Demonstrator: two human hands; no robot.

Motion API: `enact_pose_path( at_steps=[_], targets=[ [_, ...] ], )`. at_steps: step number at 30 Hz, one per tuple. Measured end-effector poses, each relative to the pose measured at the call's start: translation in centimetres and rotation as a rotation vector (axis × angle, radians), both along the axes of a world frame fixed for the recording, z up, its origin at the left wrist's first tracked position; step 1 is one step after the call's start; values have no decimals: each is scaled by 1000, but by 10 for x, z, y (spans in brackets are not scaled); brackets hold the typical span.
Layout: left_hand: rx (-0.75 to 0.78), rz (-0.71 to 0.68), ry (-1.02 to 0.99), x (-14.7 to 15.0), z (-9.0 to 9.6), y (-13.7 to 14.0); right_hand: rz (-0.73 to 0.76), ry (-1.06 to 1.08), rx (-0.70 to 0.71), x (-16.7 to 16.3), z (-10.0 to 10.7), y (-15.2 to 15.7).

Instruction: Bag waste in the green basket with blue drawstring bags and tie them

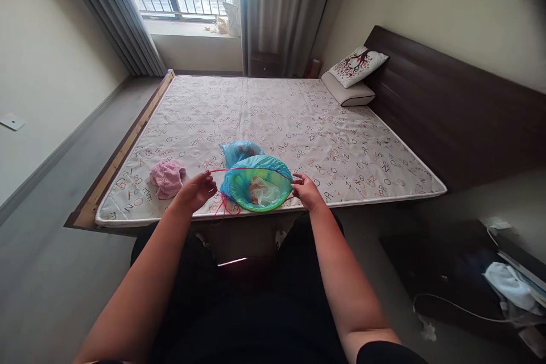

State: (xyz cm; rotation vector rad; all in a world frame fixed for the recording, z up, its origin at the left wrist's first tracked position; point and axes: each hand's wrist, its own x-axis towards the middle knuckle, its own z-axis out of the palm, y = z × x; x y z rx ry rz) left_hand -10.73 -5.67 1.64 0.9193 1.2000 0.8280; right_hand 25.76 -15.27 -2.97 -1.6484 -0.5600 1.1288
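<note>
A red string (258, 169) stretches across a green bin (273, 208) lined with a blue plastic bag (260, 162). My left hand (197, 192) pinches the string left of the bin, and my right hand (306, 191) pinches it close to the bin's right rim. Crumpled whitish plastic (264, 190) lies inside the bin. Loose red string hangs in a tangle at the mattress edge, left of the bin. Just behind the bin sits another blue bag (241, 151) with something dark inside. Beside my left hand is a pink cloth (167, 178).
The bin rests on a letter-printed mattress (205, 114) with a wooden frame edge (132, 131) on the left. Two pillows (358, 68) lie against the dark headboard (447, 91). At lower right stands a dark nightstand (430, 261) with a cable and white cloth nearby.
</note>
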Motion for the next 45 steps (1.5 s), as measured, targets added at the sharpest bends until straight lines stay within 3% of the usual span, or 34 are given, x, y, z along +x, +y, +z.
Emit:
enact_pose_path(
  at_steps=[6,8,11,13,15,22,26,29,32,37,39,43,45],
  targets=[
    [140,153,-184,26,38,4,-62,-3,55,2,25,5],
    [132,197,-317,33,49,6,-97,159,169,4,41,10],
    [159,285,-504,43,64,12,-135,413,471,4,71,16],
    [216,305,-553,49,72,16,-103,455,622,0,91,19],
    [273,288,-539,54,79,18,-30,443,671,-5,108,23],
    [404,163,-336,74,104,8,146,-11,546,-20,147,36],
    [452,30,-182,95,114,-3,271,-327,562,-41,162,35],
    [491,-93,-94,112,113,-12,422,-479,569,-61,165,33],
    [499,-141,-96,123,102,-17,513,-497,543,-73,160,31],
    [519,-31,-46,126,79,-22,386,-486,519,-74,149,28],
    [592,-73,-5,125,72,-25,326,-375,544,-73,148,27],
    [592,-353,-1,126,59,-30,249,-6,543,-71,150,30],
    [584,-362,54,126,52,-33,188,110,536,-70,152,33]
  ],
)
